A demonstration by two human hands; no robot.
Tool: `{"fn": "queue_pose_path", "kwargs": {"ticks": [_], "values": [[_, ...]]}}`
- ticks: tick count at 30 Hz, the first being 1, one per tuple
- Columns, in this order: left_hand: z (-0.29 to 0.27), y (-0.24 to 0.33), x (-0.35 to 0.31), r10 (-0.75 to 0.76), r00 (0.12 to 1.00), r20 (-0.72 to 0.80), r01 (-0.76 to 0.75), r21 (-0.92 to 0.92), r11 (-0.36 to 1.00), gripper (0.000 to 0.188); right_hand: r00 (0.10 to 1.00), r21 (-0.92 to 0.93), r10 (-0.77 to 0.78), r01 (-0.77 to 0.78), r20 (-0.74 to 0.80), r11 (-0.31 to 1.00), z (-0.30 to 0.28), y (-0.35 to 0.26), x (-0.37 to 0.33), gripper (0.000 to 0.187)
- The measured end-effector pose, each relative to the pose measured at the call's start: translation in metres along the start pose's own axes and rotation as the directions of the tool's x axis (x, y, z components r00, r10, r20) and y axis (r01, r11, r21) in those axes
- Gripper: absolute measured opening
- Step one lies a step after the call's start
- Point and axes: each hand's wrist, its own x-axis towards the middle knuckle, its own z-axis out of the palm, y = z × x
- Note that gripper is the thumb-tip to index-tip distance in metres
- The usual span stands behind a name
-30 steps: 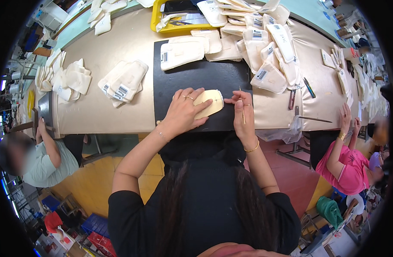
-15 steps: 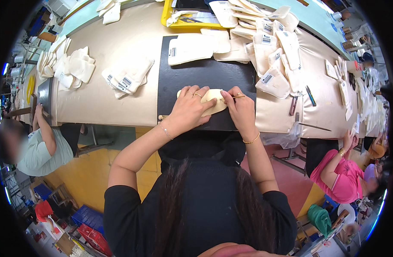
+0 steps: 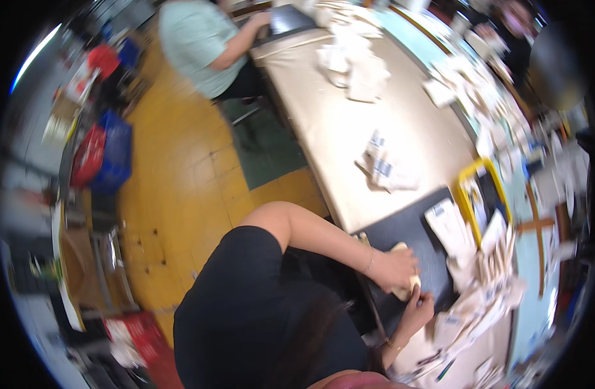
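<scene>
A small cream padded fabric piece lies on the black mat at the table's near edge. My left hand presses and grips it from above, covering most of it. Against its nearer end, my right hand is closed in a pinch. The thin brown stick seen in that pinch half a second ago is lost in blur now. Beside the hands, flat cream pieces with printed labels rest on the mat, and a loose heap of similar pieces spreads to the right.
A yellow tray stands beyond the mat. More cream pieces lie in a bundle and farther along the table. A slim dark pen-like tool sits near the heap. A person in a pale green top sits at the table's far end.
My view has swung left and tilted, so table and hands now appear at the lower right. Both hands stay at the cream piece; the stick no longer shows clearly.
</scene>
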Motion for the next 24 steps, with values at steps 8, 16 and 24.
{"fn": "queue_pose_path", "kwargs": {"ticks": [8,16,24], "values": [[0.016,0.001,0.006,0.018,1.0,0.021,-0.018,-0.009,1.0,0.035,0.989,0.037,0.047,-0.053,0.137,0.998,-0.001,0.012,0.003,0.031],[0.023,-0.002,0.008,0.038,0.999,0.004,-0.038,0.023,0.999,0.039,0.998,0.08,0.008,-0.014,0.069,0.997,0.006,0.009,0.001,0.036],[0.021,-0.01,0.011,0.11,0.994,0.004,-0.11,-0.017,0.994,0.056,0.997,0.014,0.071,-0.071,-0.018,0.997,0.013,0.013,0.002,0.041]]}}
